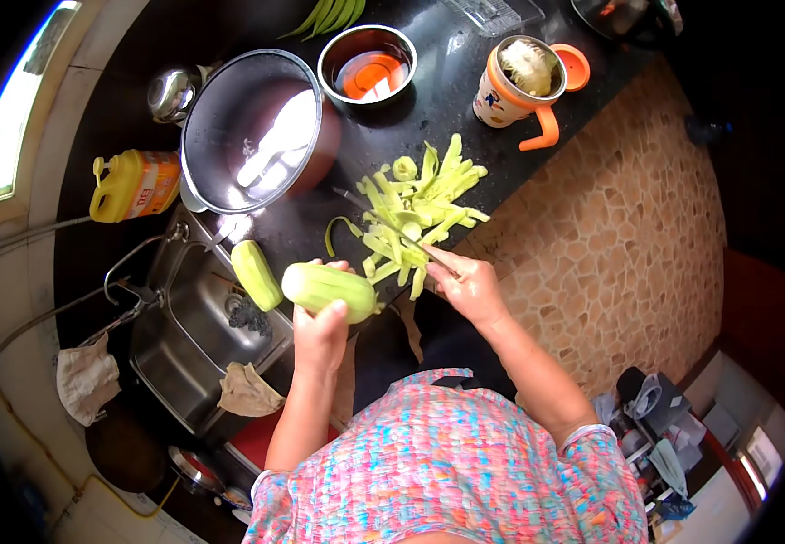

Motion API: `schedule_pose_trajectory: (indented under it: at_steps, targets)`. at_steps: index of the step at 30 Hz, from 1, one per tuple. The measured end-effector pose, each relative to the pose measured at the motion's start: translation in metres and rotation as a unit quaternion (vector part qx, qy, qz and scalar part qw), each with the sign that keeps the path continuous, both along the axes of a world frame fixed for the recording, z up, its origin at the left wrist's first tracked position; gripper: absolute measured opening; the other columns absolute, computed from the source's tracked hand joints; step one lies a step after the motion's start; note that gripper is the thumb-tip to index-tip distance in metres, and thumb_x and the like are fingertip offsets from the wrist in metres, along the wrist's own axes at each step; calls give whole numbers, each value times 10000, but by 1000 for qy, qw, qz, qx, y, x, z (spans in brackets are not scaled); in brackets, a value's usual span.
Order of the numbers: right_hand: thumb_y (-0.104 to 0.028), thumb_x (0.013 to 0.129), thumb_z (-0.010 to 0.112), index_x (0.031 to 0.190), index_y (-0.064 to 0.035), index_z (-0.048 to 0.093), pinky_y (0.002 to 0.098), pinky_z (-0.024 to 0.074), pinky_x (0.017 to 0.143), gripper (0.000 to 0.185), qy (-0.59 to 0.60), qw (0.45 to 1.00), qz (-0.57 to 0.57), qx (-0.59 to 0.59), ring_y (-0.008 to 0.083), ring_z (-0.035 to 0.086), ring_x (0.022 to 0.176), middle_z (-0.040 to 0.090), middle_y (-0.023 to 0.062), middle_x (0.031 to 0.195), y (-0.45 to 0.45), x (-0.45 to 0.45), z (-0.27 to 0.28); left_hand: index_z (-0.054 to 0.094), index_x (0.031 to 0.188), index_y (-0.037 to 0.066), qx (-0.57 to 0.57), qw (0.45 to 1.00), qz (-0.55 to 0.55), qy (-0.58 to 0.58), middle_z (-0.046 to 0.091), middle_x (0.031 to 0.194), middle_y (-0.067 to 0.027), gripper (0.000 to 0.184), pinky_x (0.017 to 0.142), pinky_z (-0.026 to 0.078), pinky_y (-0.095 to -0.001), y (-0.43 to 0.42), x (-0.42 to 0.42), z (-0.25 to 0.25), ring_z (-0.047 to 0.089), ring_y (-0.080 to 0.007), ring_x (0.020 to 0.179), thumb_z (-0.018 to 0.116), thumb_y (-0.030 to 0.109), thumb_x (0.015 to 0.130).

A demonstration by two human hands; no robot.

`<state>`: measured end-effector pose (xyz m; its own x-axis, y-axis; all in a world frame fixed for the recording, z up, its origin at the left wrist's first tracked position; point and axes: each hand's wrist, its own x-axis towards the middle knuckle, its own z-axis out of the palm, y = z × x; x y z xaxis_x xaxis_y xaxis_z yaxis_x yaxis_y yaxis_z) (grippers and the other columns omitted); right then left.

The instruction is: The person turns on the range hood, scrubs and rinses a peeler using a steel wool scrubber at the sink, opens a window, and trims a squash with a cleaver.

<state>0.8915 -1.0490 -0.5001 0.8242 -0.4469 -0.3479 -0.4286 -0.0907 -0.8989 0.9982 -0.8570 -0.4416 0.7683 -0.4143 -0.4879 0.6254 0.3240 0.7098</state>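
My left hand (pixel 320 340) is closed around a pale green peeled gourd (pixel 324 288), held above the front of the dark counter. In my right hand (pixel 470 288) is a knife (pixel 382 220); its thin blade points up and left across a pile of green peel strips (pixel 424 204). The blade and the gourd are apart. Left of the held gourd, a second peeled gourd (pixel 256 275) lies at the sink's edge. One curled strip of peel (pixel 331 238) lies by itself between the pile and the pot.
A large dark pot (pixel 195 136) and a steel bowl of reddish liquid (pixel 324 68) stand behind. At the right is an orange-handled mug (pixel 499 100) with pale contents. To the left are a steel sink (pixel 161 349), a faucet (pixel 121 263) and a yellow pump bottle (pixel 134 186).
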Motion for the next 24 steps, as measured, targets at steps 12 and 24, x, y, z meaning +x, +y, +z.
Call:
schedule_pose_trajectory:
  at_steps: [12,24]
  targets:
    - [-154,939,552,934,13,620,218,468,606,181,-86,953,-179,228,65,593,683,667,45,754,37,28,37,425,1319,109,-306,924,-72,216,363,1422,-187,773,1070,235,-615,10,-28,-3,307,-399,1331,519,674,800]
    - [39,746,646,1160,-89,640,343,469,559,433,-210,962,-32,-172,251,589,590,584,122,711,20,30,56,501,1193,24,77,940,-320,87,593,961,-59,564,639,512,-255,8,-20,6,586,-121,766,760,158,710]
